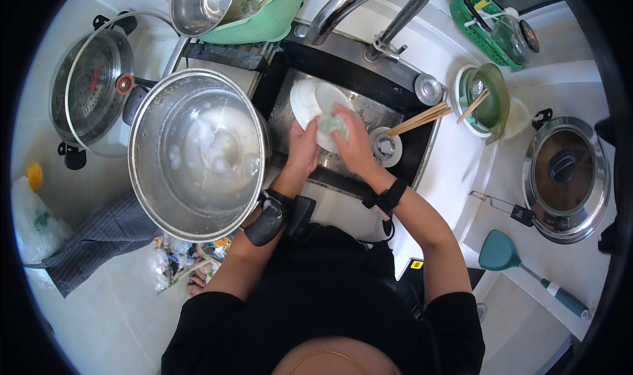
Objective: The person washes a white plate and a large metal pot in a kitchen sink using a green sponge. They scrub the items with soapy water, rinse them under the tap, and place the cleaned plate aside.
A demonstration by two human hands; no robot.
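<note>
Above the black-rimmed sink (361, 63), my left hand (302, 150) grips the lower edge of white bowls (302, 100), which look nested or overlapping. My right hand (355, 142) presses a pale green scrubbing cloth or sponge (332, 125) against the inside of the front one; its exact kind is blurred. Right of my right hand, a small white bowl (396, 153) with a clear glass or dish (384, 146) in it sits at the sink's right side. Several wooden chopsticks (420, 120) lean from it over the sink edge.
A large steel pot (136, 177) of cloudy, sudsy water stands close by my left forearm. The chrome faucet (336, 11) arches over the back. Green bowls (494, 95), a lidded pan (601, 197) and a teal spatula (497, 251) lie right. A green basket (267, 24) stands back left.
</note>
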